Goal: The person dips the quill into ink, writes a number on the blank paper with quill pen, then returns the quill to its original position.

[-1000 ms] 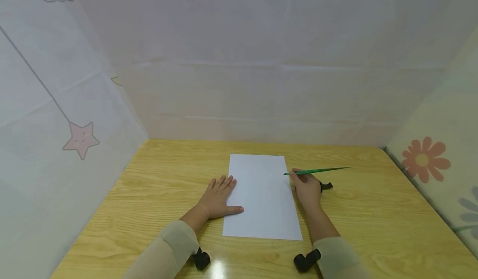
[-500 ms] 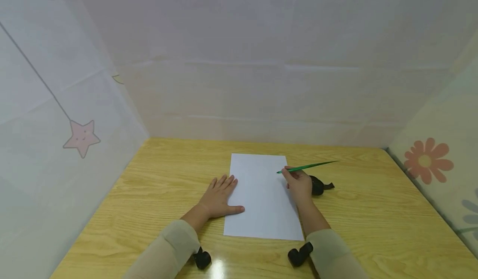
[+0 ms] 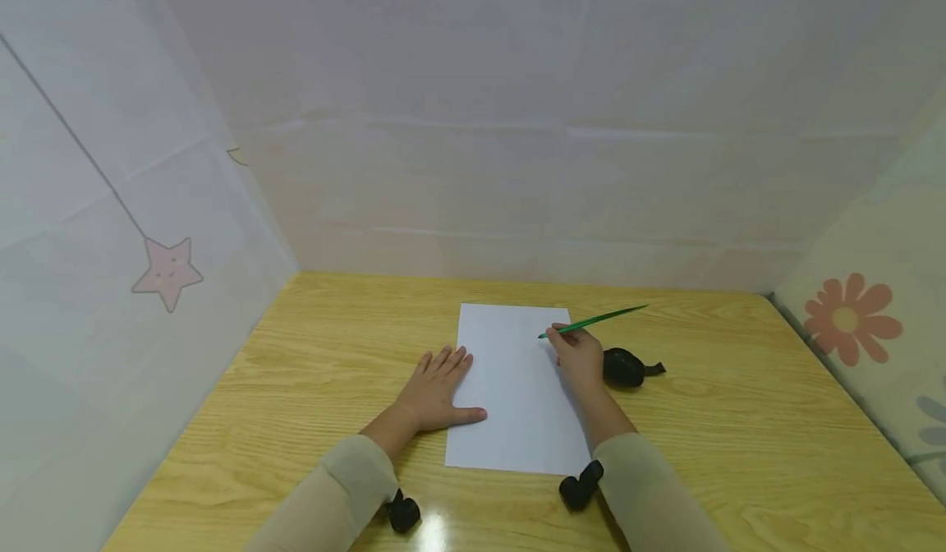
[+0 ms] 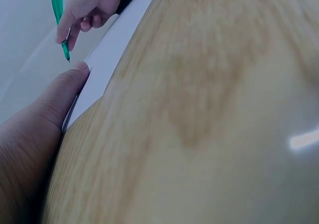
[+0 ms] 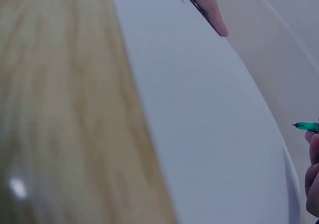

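In the head view, a sheet of white paper (image 3: pixel 513 408) is lying on the wooden table (image 3: pixel 318 371). The left hand (image 3: pixel 434 392) is resting flat over its nine o'clock edge, fingers spread, thumb reaching inward at eight o'clock. From the paper's two o'clock side, the right hand (image 3: pixel 580 359) is pinching a green pen (image 3: pixel 602 318); the tip is pointing toward nine o'clock above the upper part of the sheet, and the long tapering end is slanting toward two o'clock. Just beside the right hand, at three o'clock, a black rounded object (image 3: pixel 624 368) is sitting on the table, its short strap pointing to three.

In the left wrist view, the left thumb is lying at nine o'clock along the paper, while the right hand is holding the pen at eleven o'clock, tip down.

In the right wrist view, the pen tip is showing at three o'clock, apart from the paper, with right fingertips gripping just below; left fingers are touching the paper at one o'clock.
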A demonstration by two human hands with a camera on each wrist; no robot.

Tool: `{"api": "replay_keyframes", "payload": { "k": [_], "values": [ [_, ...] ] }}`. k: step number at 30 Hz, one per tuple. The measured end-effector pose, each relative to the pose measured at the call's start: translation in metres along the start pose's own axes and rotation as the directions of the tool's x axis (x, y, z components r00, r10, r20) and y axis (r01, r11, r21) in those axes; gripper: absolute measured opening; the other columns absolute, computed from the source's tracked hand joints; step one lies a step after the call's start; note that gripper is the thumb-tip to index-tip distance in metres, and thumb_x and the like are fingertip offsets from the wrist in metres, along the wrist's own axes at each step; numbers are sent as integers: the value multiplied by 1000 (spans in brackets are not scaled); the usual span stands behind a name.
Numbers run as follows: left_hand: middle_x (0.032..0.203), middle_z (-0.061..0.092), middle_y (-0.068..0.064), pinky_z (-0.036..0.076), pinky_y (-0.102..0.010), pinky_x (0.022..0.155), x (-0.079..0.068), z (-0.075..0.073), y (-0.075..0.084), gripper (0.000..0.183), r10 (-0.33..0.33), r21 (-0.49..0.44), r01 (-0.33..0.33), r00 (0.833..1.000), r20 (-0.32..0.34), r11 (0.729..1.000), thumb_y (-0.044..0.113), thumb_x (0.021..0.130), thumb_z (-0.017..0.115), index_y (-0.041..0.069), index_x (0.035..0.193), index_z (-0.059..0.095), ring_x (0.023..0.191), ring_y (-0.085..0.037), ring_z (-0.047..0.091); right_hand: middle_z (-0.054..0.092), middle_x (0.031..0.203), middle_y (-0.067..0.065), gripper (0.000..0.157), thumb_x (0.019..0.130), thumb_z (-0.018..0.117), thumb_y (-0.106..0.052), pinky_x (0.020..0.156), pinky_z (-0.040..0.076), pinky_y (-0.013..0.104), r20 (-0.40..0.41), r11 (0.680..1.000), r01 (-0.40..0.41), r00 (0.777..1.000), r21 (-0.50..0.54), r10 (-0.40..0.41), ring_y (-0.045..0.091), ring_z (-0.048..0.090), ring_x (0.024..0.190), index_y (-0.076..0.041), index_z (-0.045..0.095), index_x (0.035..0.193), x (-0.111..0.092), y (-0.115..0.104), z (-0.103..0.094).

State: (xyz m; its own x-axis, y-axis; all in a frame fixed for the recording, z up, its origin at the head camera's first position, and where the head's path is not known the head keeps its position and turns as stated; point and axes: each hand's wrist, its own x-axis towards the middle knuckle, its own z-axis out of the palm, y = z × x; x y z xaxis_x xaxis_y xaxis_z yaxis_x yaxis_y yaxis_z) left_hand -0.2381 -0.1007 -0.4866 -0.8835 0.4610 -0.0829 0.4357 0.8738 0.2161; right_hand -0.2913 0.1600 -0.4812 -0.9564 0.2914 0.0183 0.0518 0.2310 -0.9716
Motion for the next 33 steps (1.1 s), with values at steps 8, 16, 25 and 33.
{"api": "replay_keyframes", "payload": {
  "k": [8,16,25,33],
  "values": [
    [166,10,-2,4,-52,124,0,2,0,102,-4,-1,4,1000,4,1000,77,84,48,16,159,14,155,-25,4,71,101,16,31,93,68,-25,51,43,18,30,999,-40,999,1,40,8,50,55,-3,69,115,4,1,6],
    [166,11,-2,4,-52,124,-1,1,1,102,-5,-14,5,1000,1,1000,77,84,49,16,159,15,155,-25,4,71,99,13,27,93,68,-24,50,42,18,-12,1000,-28,1000,-2,28,7,50,52,-4,70,110,8,2,13],
    [166,13,-3,7,-52,124,-3,0,2,102,-1,22,1,1000,1,1000,78,84,47,15,159,17,154,-26,7,70,99,15,27,93,67,-24,50,44,19,-12,999,-12,1000,-41,12,7,50,54,-2,70,109,12,1,18],
    [166,13,-2,7,-51,125,-4,-3,5,102,-11,26,11,1000,2,1000,79,84,46,17,159,17,155,-25,6,71,105,17,29,93,67,-28,53,46,21,-28,995,-33,999,-90,30,9,53,56,-5,70,112,18,1,22]
  ]
}}
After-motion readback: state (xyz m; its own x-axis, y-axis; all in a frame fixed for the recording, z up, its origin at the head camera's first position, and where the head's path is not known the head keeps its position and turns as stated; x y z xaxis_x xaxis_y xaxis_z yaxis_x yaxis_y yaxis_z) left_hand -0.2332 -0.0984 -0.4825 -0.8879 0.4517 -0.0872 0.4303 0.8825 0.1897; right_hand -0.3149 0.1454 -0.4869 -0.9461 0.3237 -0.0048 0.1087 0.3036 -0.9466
